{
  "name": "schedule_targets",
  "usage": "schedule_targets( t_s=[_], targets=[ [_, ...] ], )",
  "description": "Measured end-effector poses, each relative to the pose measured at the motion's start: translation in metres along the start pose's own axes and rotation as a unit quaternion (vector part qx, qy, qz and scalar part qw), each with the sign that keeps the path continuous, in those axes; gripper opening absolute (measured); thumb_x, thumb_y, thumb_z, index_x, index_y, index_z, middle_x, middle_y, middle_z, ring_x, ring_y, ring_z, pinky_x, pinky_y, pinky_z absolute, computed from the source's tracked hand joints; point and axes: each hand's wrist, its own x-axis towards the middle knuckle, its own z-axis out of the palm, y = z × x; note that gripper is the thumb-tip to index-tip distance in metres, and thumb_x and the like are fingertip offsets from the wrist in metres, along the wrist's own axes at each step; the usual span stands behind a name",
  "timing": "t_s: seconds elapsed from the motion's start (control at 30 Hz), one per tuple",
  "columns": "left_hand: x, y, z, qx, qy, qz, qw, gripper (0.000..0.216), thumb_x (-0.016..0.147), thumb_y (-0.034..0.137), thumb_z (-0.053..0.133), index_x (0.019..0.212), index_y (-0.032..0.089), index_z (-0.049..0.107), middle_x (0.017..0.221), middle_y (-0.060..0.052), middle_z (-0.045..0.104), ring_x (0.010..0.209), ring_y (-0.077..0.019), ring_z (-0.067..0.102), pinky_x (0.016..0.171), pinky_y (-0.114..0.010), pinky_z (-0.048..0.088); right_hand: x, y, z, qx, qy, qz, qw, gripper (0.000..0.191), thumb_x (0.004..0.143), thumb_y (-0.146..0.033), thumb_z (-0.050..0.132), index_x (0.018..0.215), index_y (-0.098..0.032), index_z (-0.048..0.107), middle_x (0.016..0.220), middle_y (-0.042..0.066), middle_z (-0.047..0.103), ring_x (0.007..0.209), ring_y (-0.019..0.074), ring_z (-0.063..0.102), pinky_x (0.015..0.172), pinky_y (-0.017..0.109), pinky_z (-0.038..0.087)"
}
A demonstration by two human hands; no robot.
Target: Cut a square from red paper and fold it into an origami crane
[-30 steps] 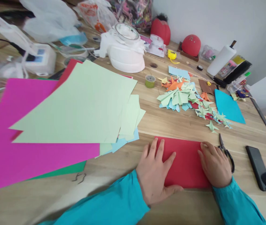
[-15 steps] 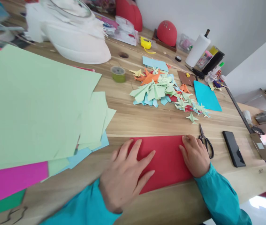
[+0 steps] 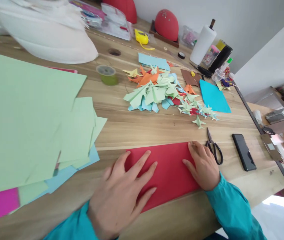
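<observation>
A folded sheet of red paper [image 3: 170,168] lies flat at the front of the wooden table. My left hand [image 3: 125,190] rests on its left part, palm down, with the fingers spread wide. At the paper's right end, my right hand [image 3: 204,163] has its fingers curled at the far corner, the thumb lying on the red surface. A pair of black-handled scissors [image 3: 214,148] lies just beyond the right hand. Beyond the red paper is a heap of small folded paper pieces [image 3: 157,91] in green, orange, blue and red.
A stack of large green sheets [image 3: 19,126] covers the left side. A spool [image 3: 107,75] and a yellow tape measure [image 3: 142,37] stand farther back. On the right are a phone [image 3: 244,152] and a turquoise sheet [image 3: 214,96]. The table's right edge [image 3: 253,116] runs beyond them.
The whole view has shifted, so the table and its things appear farther left and slightly higher. Both hands stay on the red paper, and the left hand has slid slightly toward its left end.
</observation>
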Motion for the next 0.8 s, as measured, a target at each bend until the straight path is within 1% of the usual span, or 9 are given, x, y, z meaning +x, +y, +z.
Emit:
schedule_targets(
  t_s=[0.17, 0.33, 0.43, 0.5, 0.57, 0.67, 0.73, 0.8],
  targets=[
    [0.0008, 0.0006, 0.0002, 0.010, 0.008, 0.003, 1.000, 0.045, 0.077, 0.042, 0.049, 0.118, 0.030, 0.061, 0.130, -0.007, 0.054, 0.111, -0.0483, 0.040, 0.072, -0.054, 0.040, -0.0019, 0.0010, -0.0006, 0.020, -0.007, -0.003, 1.000, 0.051, 0.090, -0.045, 0.040, 0.130, -0.015, 0.049, 0.132, 0.013, 0.047, 0.112, 0.0286, 0.047, 0.093, 0.042, 0.044],
    [0.0009, 0.0015, -0.0005, 0.015, 0.005, 0.000, 1.000, 0.045, 0.077, 0.043, 0.047, 0.118, 0.031, 0.061, 0.130, -0.006, 0.054, 0.111, -0.0481, 0.041, 0.070, -0.054, 0.041, -0.0019, 0.0011, 0.0003, 0.027, -0.006, 0.001, 1.000, 0.052, 0.089, -0.045, 0.041, 0.131, -0.015, 0.048, 0.133, 0.014, 0.047, 0.114, 0.0294, 0.046, 0.094, 0.043, 0.043],
    [0.0013, 0.0018, -0.0004, 0.016, 0.003, -0.003, 1.000, 0.045, 0.078, 0.043, 0.047, 0.119, 0.032, 0.061, 0.131, -0.006, 0.053, 0.112, -0.0475, 0.041, 0.070, -0.053, 0.041, -0.0033, 0.0017, -0.0003, 0.049, 0.010, 0.003, 0.999, 0.050, 0.089, -0.044, 0.042, 0.128, -0.014, 0.051, 0.131, 0.014, 0.048, 0.114, 0.0283, 0.047, 0.095, 0.043, 0.043],
    [0.0019, 0.0020, -0.0005, 0.021, 0.004, 0.000, 1.000, 0.045, 0.077, 0.042, 0.048, 0.119, 0.032, 0.061, 0.130, -0.006, 0.054, 0.111, -0.0475, 0.041, 0.070, -0.053, 0.041, -0.0049, 0.0021, -0.0021, 0.071, 0.027, 0.009, 0.997, 0.045, 0.089, -0.043, 0.044, 0.121, -0.015, 0.058, 0.121, 0.014, 0.053, 0.107, 0.0261, 0.051, 0.093, 0.041, 0.045],
    [0.0024, 0.0019, -0.0007, 0.025, 0.005, 0.006, 1.000, 0.045, 0.077, 0.042, 0.048, 0.118, 0.031, 0.061, 0.130, -0.007, 0.055, 0.110, -0.0475, 0.042, 0.070, -0.053, 0.042, -0.0067, 0.0021, -0.0045, 0.086, 0.036, 0.019, 0.995, 0.039, 0.089, -0.042, 0.045, 0.113, -0.017, 0.064, 0.105, 0.013, 0.058, 0.098, 0.0240, 0.055, 0.088, 0.039, 0.047],
    [0.0025, 0.0013, -0.0012, 0.028, 0.012, 0.011, 0.999, 0.045, 0.077, 0.041, 0.049, 0.118, 0.029, 0.062, 0.129, -0.008, 0.055, 0.108, -0.0476, 0.042, 0.070, -0.053, 0.042, -0.0085, 0.0011, -0.0075, 0.103, 0.040, 0.029, 0.993, 0.036, 0.089, -0.041, 0.045, 0.104, -0.019, 0.069, 0.085, 0.010, 0.059, 0.084, 0.0216, 0.056, 0.079, 0.037, 0.049],
    [0.0026, 0.0009, -0.0015, 0.026, 0.018, 0.015, 0.999, 0.045, 0.077, 0.041, 0.049, 0.118, 0.028, 0.062, 0.128, -0.008, 0.056, 0.108, -0.0477, 0.042, 0.071, -0.054, 0.042, -0.0087, 0.0003, -0.0081, 0.115, 0.045, 0.030, 0.992, 0.035, 0.090, -0.039, 0.045, 0.101, -0.019, 0.071, 0.081, 0.009, 0.058, 0.080, 0.0206, 0.057, 0.077, 0.036, 0.050],
    [0.0028, 0.0009, -0.0014, 0.023, 0.021, 0.016, 0.999, 0.045, 0.077, 0.040, 0.050, 0.117, 0.028, 0.063, 0.127, -0.009, 0.056, 0.108, -0.0480, 0.042, 0.071, -0.054, 0.042, -0.0081, -0.0001, -0.0075, 0.123, 0.051, 0.028, 0.991, 0.034, 0.090, -0.038, 0.045, 0.099, -0.019, 0.071, 0.083, 0.010, 0.060, 0.082, 0.0206, 0.058, 0.078, 0.036, 0.050]
  ],
)
